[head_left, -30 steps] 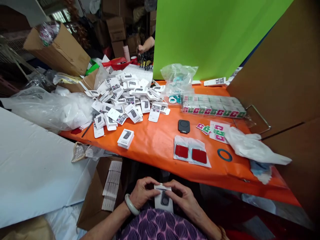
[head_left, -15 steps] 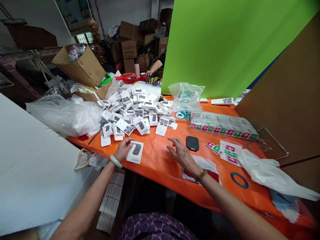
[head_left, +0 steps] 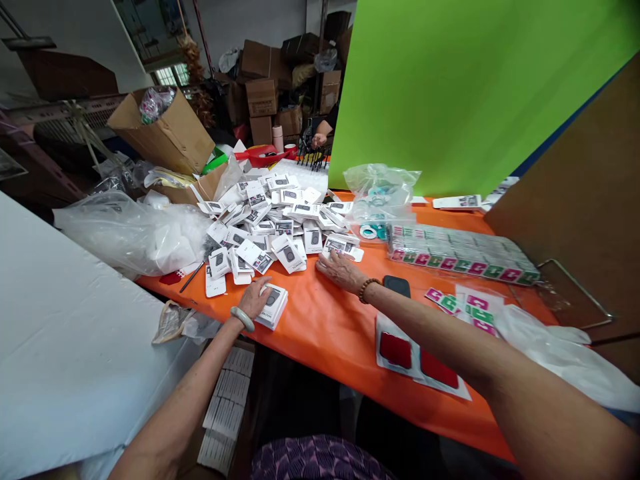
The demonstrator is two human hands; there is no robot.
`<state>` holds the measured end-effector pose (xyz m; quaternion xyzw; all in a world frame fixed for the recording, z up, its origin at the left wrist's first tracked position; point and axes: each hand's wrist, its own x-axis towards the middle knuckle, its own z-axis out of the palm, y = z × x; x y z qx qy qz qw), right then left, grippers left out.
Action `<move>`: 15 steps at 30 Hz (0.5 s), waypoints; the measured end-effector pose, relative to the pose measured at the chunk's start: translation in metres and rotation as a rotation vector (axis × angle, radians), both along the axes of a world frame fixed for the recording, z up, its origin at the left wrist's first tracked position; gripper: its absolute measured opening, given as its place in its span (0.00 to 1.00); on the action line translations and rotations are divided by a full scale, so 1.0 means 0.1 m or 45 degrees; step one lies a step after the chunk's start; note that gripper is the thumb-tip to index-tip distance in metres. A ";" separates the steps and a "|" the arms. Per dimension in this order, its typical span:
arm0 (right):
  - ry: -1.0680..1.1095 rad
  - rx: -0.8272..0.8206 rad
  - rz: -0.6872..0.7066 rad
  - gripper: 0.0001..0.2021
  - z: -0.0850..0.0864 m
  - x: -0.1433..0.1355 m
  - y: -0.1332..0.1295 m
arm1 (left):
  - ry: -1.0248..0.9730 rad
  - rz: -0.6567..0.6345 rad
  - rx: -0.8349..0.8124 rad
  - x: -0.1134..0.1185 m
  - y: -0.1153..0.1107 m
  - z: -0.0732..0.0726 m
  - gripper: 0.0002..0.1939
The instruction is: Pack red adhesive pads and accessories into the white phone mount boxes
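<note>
My left hand (head_left: 254, 301) is at the left edge of a short stack of small white printed boxes (head_left: 274, 310), its fingers curled round their far corner. The top box shows a dark device picture. My right hand (head_left: 342, 271) reaches to the front of a heap of similar white boxes (head_left: 287, 223). Its fingers are stretched out and partly cover a white box with an open flap (head_left: 356, 253). A black rounded-square device (head_left: 397, 287) lies beyond my right forearm, partly hidden by it. Red pads on a white backing sheet (head_left: 396, 349) lie nearer me.
A plastic-wrapped block of packs (head_left: 460, 253), pink-and-green stickers (head_left: 475, 308) and a white plastic bag (head_left: 560, 353) lie on the right. A green panel (head_left: 450, 87) stands behind. Boxes in a carton (head_left: 227, 393) are below the table. A co-worker's hand (head_left: 320, 139) is at the back.
My right hand has moved left and away from me to the heap, and its forearm now crosses the table. The box in my left hand has come down flat onto a stack.
</note>
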<state>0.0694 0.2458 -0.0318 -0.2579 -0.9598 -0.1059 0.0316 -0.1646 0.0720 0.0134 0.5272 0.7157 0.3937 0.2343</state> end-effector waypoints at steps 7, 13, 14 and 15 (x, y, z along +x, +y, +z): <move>0.136 -0.165 0.105 0.22 0.30 0.09 -0.05 | -0.041 0.145 0.247 0.23 -0.26 0.28 0.16; 0.848 -0.596 -0.208 0.14 0.85 0.37 -0.56 | -0.562 -0.055 0.167 0.70 -0.55 0.28 0.25; 0.978 -0.790 -0.254 0.12 0.90 0.45 -0.71 | -0.642 -0.101 0.142 0.76 -0.58 0.27 0.26; 1.092 -1.027 -0.285 0.11 0.94 0.52 -0.87 | -0.744 -0.159 0.103 0.82 -0.60 0.25 0.28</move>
